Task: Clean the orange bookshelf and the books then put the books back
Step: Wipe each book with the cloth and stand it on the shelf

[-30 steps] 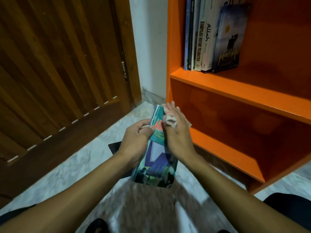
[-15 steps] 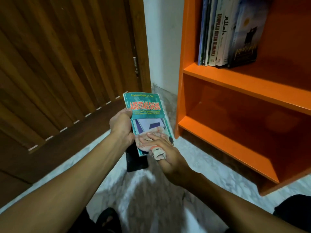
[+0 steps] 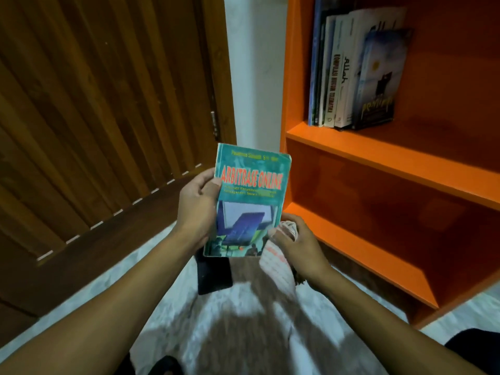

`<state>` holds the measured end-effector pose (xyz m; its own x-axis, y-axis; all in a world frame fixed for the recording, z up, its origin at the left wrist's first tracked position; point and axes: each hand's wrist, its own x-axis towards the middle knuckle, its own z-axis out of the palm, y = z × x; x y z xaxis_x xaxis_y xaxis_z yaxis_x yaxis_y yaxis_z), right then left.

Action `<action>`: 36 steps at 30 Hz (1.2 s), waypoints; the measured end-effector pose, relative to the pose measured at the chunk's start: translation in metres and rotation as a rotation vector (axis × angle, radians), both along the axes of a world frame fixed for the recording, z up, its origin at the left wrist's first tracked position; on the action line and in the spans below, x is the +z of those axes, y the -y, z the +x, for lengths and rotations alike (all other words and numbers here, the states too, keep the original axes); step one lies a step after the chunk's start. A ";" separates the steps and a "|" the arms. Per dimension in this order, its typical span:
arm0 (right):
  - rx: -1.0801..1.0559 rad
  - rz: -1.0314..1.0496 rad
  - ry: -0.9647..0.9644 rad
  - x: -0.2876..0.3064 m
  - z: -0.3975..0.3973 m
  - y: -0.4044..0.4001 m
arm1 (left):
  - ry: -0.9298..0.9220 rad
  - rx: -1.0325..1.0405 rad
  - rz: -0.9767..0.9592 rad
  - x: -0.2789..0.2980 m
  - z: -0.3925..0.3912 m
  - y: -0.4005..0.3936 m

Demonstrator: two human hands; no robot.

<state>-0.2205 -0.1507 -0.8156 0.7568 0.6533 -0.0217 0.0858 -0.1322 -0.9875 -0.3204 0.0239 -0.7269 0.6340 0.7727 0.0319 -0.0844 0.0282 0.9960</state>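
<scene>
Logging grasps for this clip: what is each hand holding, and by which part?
Left hand grips the green book by its left edge. Right hand holds a bunched cloth at the book's lower right corner.

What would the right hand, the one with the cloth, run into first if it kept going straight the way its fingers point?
Most likely the green book. The right hand, gripping the cloth, points up-left, with its fingertips already at the book's lower right corner. Depth is unclear, but nothing shows between them.
</scene>
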 end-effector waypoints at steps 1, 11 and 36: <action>0.038 0.041 -0.078 0.005 0.005 0.001 | -0.005 -0.037 0.061 0.003 0.000 0.005; -0.147 0.250 -0.089 0.085 0.054 0.024 | -0.031 -0.297 0.458 0.034 0.026 0.022; -0.699 0.232 0.281 0.211 0.193 0.126 | -0.175 0.001 0.590 0.082 0.334 0.127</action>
<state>-0.0271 -0.2769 -0.6046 0.9508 -0.0118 0.3096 0.3090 -0.0405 -0.9502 0.0136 -0.1036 -0.6450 0.6679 0.6568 0.3500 0.0820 -0.5323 0.8426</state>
